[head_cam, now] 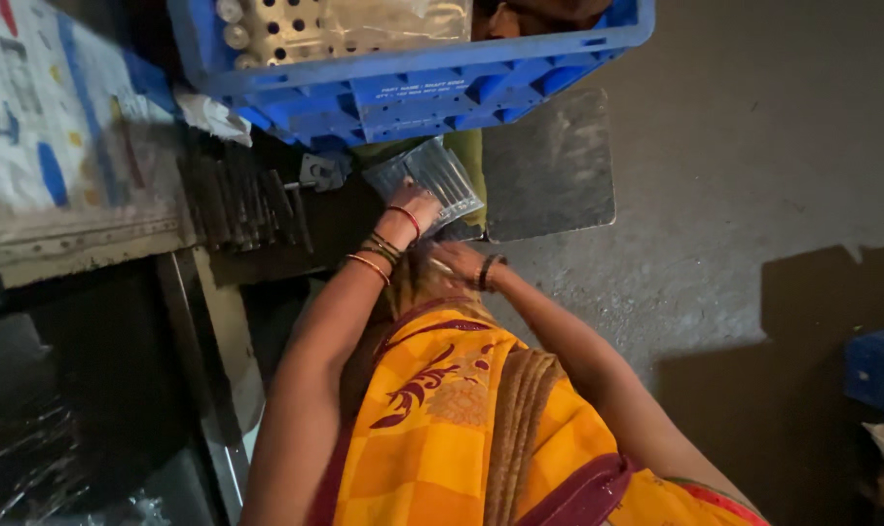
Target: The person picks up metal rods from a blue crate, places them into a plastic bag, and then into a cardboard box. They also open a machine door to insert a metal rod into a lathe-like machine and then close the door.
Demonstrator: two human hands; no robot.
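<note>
My left hand (pixel 415 202), with red and gold bangles on the wrist, rests on the near edge of a clear plastic packet (pixel 440 175) of thin metal pieces and seems to grip it. The packet lies just below a blue plastic crate (pixel 413 97). My right hand (pixel 459 260), with a dark band on the wrist, is lower, close to my lap and the orange patterned cloth (pixel 461 419). Its fingers are mostly hidden, so I cannot tell whether it holds anything.
The blue crate holds a perforated metal plate (pixel 296 29). A row of dark metal rods (pixel 247 205) and a small metal bracket (pixel 320 173) lie to the left. A dark flat plate (pixel 554 166) lies on the grey floor. Another blue crate (pixel 880 370) stands at the right edge.
</note>
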